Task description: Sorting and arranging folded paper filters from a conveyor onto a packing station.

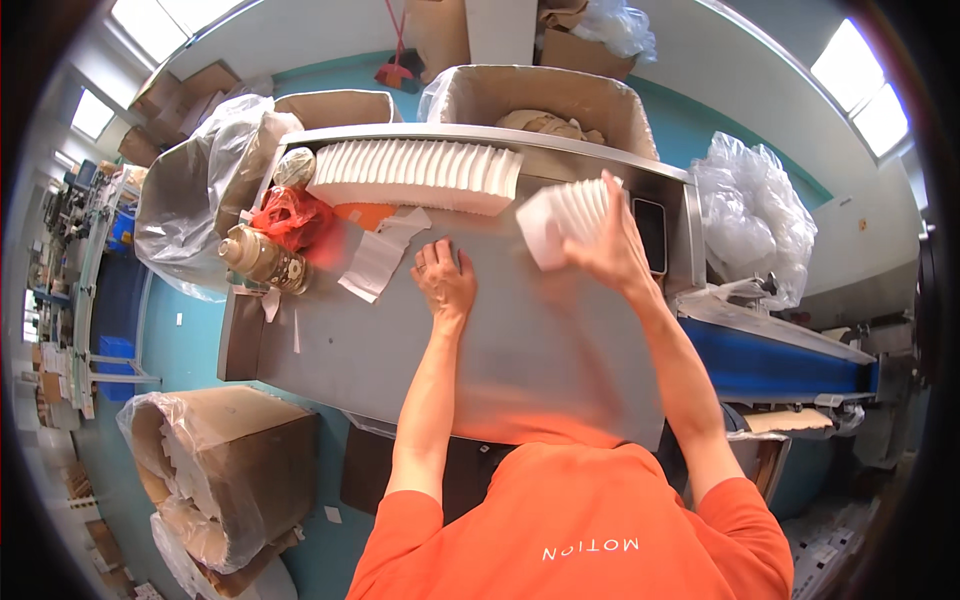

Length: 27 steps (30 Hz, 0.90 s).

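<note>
My right hand (612, 252) grips a short stack of thin white pieces (560, 220), blurred by motion, above the right part of the grey metal table (520, 330). Its thumb is on the near side and the fingers on the far side. My left hand (445, 282) rests on the tabletop with the fingers a little bent and the thumb apart, holding nothing. Just left of it lies a crumpled white paper strip (380, 255). Along the table's far edge stands a long row of similar white pieces (420, 175), packed side by side. Their exact kind cannot be made out.
A brownish bottle (265, 258) and a red plastic bag (290, 215) stand at the table's left end. A phone (650, 232) lies at the right edge. Lined cardboard boxes (640, 110) stand beyond, and a blue conveyor belt (770, 355) runs off to the right.
</note>
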{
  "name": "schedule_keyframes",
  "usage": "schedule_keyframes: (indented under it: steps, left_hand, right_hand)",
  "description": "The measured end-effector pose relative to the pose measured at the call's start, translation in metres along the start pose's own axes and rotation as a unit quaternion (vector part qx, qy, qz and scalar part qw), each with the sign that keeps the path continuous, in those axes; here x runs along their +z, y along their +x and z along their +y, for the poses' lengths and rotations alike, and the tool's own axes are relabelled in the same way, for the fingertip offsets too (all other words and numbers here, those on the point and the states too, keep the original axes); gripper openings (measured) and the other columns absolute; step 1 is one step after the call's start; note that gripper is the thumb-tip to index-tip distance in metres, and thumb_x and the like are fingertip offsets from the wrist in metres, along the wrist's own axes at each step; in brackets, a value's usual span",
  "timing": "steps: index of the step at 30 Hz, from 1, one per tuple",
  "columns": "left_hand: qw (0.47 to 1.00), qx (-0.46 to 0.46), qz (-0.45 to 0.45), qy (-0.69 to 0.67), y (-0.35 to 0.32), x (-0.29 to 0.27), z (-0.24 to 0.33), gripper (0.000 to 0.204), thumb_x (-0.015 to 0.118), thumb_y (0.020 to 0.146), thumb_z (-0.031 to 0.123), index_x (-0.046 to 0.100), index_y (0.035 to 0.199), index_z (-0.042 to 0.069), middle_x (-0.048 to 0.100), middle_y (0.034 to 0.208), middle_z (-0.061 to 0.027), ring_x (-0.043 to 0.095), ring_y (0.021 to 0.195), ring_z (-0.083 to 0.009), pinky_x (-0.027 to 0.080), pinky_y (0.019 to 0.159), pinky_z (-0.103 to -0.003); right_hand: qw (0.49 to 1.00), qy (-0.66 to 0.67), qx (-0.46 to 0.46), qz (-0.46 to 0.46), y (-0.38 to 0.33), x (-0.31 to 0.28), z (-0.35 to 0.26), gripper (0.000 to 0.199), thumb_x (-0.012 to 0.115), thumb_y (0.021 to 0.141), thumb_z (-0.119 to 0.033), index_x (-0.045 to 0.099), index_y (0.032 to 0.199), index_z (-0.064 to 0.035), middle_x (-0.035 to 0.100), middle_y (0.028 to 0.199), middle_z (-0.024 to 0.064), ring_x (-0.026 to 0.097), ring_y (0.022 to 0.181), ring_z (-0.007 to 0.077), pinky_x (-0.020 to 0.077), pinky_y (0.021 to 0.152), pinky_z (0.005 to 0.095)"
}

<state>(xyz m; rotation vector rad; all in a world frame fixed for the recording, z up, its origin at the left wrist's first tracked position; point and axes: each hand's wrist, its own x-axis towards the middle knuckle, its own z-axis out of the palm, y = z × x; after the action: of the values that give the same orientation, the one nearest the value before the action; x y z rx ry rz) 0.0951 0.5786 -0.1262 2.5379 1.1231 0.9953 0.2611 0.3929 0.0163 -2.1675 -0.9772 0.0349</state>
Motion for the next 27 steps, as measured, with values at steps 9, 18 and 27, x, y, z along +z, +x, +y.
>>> schedule_keyframes:
  steps: [9, 18, 27]
  left_hand:
    - [0.825, -0.07, -0.301, -0.472, -0.039, -0.042, 0.123, 0.04, 0.058, 0.099, 0.039, 0.061, 0.118, 0.004, 0.068, 0.106, -0.0139, 0.064, 0.101, -0.0192, 0.051, 0.087, -0.034]
    - [0.75, -0.196, -0.459, -0.434, -0.103, -0.093, 0.154, 0.036, 0.062, 0.096, 0.035, 0.067, 0.106, 0.001, 0.069, 0.097, -0.0088, 0.065, 0.09, -0.0166, 0.053, 0.081, -0.032]
    - [0.793, -0.14, -0.429, -0.409, -0.129, -0.103, 0.185, 0.085, 0.07, 0.09, 0.038, 0.025, 0.147, -0.005, 0.043, 0.142, -0.0253, 0.045, 0.132, -0.0332, 0.037, 0.109, -0.039]
  right_hand:
    - [0.899, -0.01, -0.153, -0.411, -0.169, -0.099, 0.02, 0.108, 0.081, 0.062, -0.028, 0.023, 0.15, -0.0039, 0.053, 0.122, 0.0225, 0.051, 0.112, 0.0366, 0.0382, 0.094, 0.0448]
    - [0.992, -0.105, 0.046, 0.046, -0.233, -0.086, 0.062, 0.063, 0.061, 0.078, -0.002, 0.043, 0.138, -0.0037, 0.05, 0.134, 0.0194, 0.049, 0.123, 0.0346, 0.0391, 0.103, 0.0408]
    - [0.889, 0.304, 0.336, 0.064, -0.232, -0.052, 0.064, 0.057, 0.057, 0.095, -0.052, 0.062, 0.116, 0.0012, 0.065, 0.113, 0.0155, 0.063, 0.1, 0.0233, 0.0483, 0.089, 0.0332]
